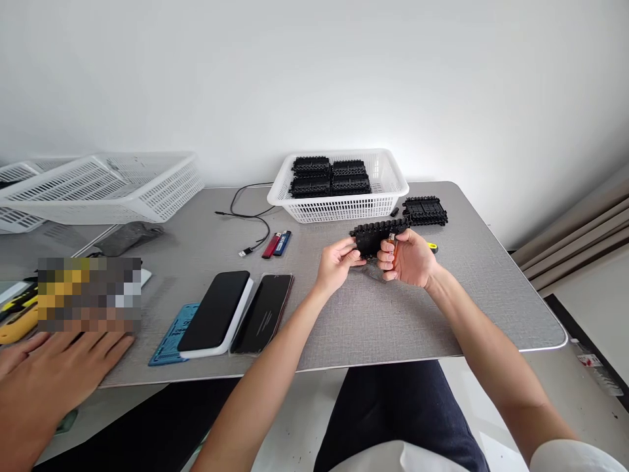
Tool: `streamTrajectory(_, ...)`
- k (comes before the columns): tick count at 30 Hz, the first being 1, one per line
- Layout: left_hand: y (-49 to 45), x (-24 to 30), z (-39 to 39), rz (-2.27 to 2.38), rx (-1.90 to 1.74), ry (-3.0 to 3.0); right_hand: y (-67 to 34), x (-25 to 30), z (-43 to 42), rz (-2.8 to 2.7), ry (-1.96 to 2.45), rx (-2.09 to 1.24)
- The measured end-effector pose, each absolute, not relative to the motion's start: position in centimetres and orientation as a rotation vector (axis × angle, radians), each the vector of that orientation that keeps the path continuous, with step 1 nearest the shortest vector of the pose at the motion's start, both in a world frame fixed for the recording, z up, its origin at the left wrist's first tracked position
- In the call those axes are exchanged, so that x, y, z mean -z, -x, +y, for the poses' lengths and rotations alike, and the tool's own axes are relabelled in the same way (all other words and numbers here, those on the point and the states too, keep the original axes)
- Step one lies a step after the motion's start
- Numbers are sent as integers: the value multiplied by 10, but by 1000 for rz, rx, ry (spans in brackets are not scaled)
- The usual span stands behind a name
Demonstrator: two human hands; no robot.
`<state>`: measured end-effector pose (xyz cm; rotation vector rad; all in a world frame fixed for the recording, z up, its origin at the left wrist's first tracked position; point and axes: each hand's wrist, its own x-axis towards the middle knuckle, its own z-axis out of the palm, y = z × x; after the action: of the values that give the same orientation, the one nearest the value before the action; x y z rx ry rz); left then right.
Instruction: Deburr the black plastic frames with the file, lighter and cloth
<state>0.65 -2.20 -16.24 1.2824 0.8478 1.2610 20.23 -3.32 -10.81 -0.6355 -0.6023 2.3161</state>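
My left hand (337,265) pinches the left end of a black plastic part (368,240) with a knobbed edge and holds it up above the table. My right hand (414,260) is closed around an orange lighter (392,240), held upright against the part's right side. That hand's fingertips partly hide the part's right end, and whether they grip it too is unclear. Below the hands lies a small clear plastic piece (372,270). Another such black part (425,210) rests behind my right hand, and a yellow-and-black handle (432,247) shows beside it.
A white basket (339,211) holding several black parts stands at the back. Left of it are a cable (246,213), a red lighter (271,245) and a blue lighter (282,243). Nearer lie a phone (263,314) and a power bank (216,311). A co-worker's hand (63,367) rests at left.
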Motion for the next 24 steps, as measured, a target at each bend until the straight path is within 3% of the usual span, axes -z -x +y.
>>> streamTrajectory(14,-3,163,-21,863,-1304,-1252,-220,99,-31,-576,615,-2209)
streamTrajectory(24,-12,163,-24,854,-1265,-1301,-173,115,-43,-776,628,-2340)
